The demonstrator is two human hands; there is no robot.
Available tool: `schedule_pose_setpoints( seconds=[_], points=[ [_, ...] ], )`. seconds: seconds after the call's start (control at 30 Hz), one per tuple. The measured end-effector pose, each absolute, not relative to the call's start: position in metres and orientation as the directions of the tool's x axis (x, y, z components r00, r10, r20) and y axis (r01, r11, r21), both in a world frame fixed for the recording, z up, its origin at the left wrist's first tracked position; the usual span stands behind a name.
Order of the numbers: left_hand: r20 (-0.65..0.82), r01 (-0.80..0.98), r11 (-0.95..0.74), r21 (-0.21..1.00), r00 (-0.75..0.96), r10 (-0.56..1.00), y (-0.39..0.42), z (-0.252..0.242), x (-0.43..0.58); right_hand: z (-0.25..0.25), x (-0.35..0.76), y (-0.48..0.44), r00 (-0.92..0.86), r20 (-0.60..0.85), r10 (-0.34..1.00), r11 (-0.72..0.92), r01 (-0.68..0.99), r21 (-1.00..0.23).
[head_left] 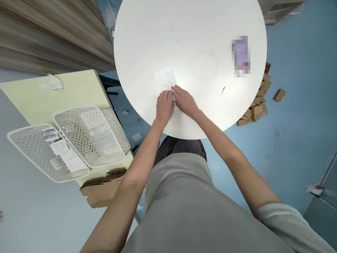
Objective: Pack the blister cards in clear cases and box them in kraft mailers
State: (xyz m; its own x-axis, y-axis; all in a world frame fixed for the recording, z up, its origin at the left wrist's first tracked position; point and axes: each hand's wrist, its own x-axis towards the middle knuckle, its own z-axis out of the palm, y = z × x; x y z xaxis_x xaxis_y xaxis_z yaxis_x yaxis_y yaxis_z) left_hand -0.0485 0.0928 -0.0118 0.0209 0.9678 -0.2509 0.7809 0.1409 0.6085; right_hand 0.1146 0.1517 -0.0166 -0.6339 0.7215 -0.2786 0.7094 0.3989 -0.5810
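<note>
A thin clear plastic bag or sheet (165, 78) lies flat on the round white table (205, 42). My left hand (164, 106) and my right hand (185, 101) rest side by side on its near edge, fingers bent and pressed down on it. The fingertips meet at the sheet's near corner. What, if anything, is inside the sheet cannot be made out.
A blurred purple flat object (241, 56) lies at the table's right. Left of me a pale green table (34, 98) carries two white perforated baskets (89, 135) with small packets. Folded cardboard (105, 188) leans below it. Small brown boxes (256, 107) are piled on the blue floor.
</note>
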Motion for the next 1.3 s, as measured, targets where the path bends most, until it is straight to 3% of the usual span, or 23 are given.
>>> schedule_pose_setpoints(
  seconds=[0.17, 0.53, 0.73, 0.93, 1.17, 1.3],
  points=[
    [-0.321, 0.774, 0.075, 0.629, 0.170, 0.932, 0.091, -0.006, -0.064, -0.017, 0.135, 0.155, -0.725, -0.298, 0.621, 0.478, 0.652, -0.589],
    [-0.375, 0.770, 0.000, 0.638, 0.310, 0.874, 0.067, 0.001, -0.078, -0.001, 0.148, 0.120, -0.725, -0.348, 0.594, 0.519, 0.676, -0.522],
    [-0.483, 0.675, 0.240, 0.698, 0.197, 0.853, 0.074, 0.011, -0.091, 0.006, 0.156, 0.146, -0.736, -0.358, 0.574, 0.496, 0.661, -0.563],
    [-0.535, 0.627, 0.359, 0.691, 0.111, 0.837, 0.097, 0.012, -0.095, 0.016, 0.146, 0.174, -0.625, -0.449, 0.638, 0.335, 0.751, -0.568],
    [-0.447, 0.748, 0.394, 0.534, -0.147, 0.883, 0.124, -0.031, -0.081, -0.013, 0.114, 0.186, -0.321, -0.517, 0.794, 0.082, 0.898, -0.433],
    [-0.334, 0.753, 0.383, 0.535, -0.228, 0.915, 0.131, -0.036, -0.067, -0.036, 0.107, 0.187, -0.274, -0.493, 0.826, 0.027, 0.893, -0.449]
  ],
)
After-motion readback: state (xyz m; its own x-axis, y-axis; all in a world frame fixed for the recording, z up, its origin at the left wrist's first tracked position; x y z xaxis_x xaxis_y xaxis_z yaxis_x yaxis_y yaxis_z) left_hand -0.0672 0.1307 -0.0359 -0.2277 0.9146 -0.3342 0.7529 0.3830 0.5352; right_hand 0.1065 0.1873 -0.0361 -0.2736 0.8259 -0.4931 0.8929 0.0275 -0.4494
